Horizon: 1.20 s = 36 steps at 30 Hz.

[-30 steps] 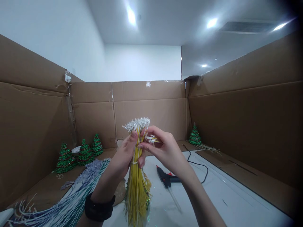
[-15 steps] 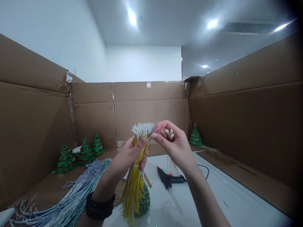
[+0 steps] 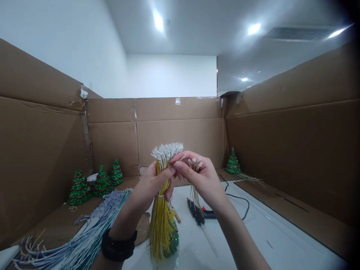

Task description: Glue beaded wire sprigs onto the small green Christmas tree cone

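My left hand (image 3: 152, 182) is closed round a thick bundle of yellow wire stems (image 3: 160, 232), tied with a pale band and topped with clear, glittery tips. My right hand (image 3: 201, 174) pinches at the right side of the bundle, just under the tips, its fingertips meeting my left thumb. In its palm it also holds a small bunch of stems (image 3: 194, 164) with white tips, whose thin ends hang down. A green glittery miniature tree (image 3: 173, 243) stands partly hidden behind the yellow stems.
A black glue gun (image 3: 197, 213) with a clear glue stick lies on the white table. Left are a pile of blue and purple stems (image 3: 84, 232) and several green trees (image 3: 102, 182). Another tree (image 3: 233, 162) stands at back right. Cardboard walls (image 3: 180, 135) surround the table.
My right hand has moved slightly left and down, and its fingertips now pinch lower at the bundle's side, against my left thumb. The bundle has shifted a little and stands more upright.
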Available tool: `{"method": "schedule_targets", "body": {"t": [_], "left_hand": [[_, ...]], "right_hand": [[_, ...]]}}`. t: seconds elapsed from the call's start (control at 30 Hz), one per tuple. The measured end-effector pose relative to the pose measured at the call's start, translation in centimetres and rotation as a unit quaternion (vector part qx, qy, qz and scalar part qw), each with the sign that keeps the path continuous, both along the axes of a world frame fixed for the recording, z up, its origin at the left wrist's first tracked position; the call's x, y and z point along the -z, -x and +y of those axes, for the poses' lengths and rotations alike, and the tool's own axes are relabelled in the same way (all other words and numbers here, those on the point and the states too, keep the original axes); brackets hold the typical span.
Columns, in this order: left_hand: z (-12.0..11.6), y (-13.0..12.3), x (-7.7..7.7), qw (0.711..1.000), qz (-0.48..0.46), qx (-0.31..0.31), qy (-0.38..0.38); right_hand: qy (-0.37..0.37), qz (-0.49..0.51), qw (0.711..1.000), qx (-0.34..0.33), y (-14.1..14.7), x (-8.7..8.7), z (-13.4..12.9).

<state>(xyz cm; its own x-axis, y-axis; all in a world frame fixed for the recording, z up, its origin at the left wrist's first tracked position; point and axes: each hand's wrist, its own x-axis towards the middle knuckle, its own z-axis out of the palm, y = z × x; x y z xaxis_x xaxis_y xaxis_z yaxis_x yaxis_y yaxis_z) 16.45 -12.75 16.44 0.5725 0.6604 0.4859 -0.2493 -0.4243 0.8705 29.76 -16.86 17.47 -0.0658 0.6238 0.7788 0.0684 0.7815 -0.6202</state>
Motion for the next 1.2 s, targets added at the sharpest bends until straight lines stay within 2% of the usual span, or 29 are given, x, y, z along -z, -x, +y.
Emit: {"method": "schedule_targets", "body": {"t": [0.17,0.3,0.4,0.57,0.8,0.93,1.07,1.2], "left_hand": [[0.0,0.0,0.1,0.999,-0.009,-0.023,-0.030],[-0.2,0.2,0.1,0.995,0.013,-0.059,-0.083],[0.0,0.2,0.0,0.993,0.028,-0.058,-0.097],[0.6,0.1,-0.3,0.991,0.083,-0.061,-0.089],[0.7,0.2,-0.3,0.990,0.093,-0.034,-0.103],[0.3,0.3,-0.4,0.989,0.093,-0.043,-0.110],[0.4,0.1,-0.3,0.990,0.065,-0.049,-0.112],[0.7,0.0,-0.1,0.992,0.041,-0.050,-0.110]], "right_hand": [[0.002,-0.003,1.000,-0.028,0.5,0.1,-0.2],[0.000,0.031,0.999,-0.007,0.5,0.7,0.0],[0.004,0.066,0.998,0.007,0.3,0.9,0.6],[-0.033,0.127,0.991,0.039,0.1,0.7,1.2],[-0.073,0.165,0.982,0.057,0.4,0.8,1.5],[-0.070,0.170,0.982,0.040,0.6,0.9,1.2],[-0.036,0.127,0.991,0.007,0.6,0.8,1.0],[-0.032,0.117,0.992,0.025,1.0,1.0,1.1]]}}
